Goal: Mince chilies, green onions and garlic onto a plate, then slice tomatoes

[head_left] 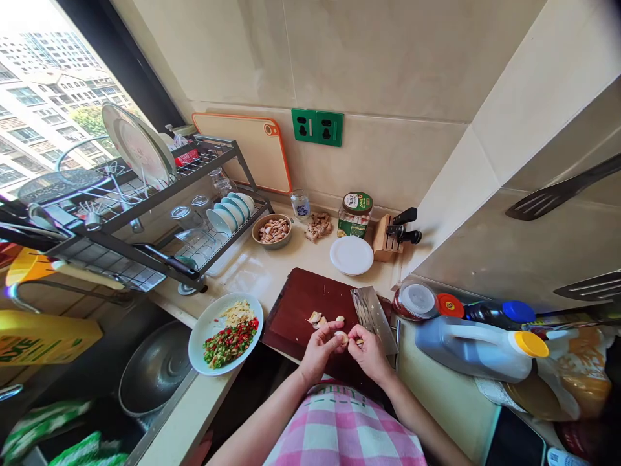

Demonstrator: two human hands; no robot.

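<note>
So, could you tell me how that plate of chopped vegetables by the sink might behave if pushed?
The plate overhangs the counter edge beside the sink, so a push could probably tip it. It looks ceramic, likely breakable. The loose chopped vegetables would probably scatter.

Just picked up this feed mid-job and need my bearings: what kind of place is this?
Most likely a home kitchen counter: a dish rack with bowls and plates, a cleaver on a dark cutting board, and a knife block by the wall.
</note>
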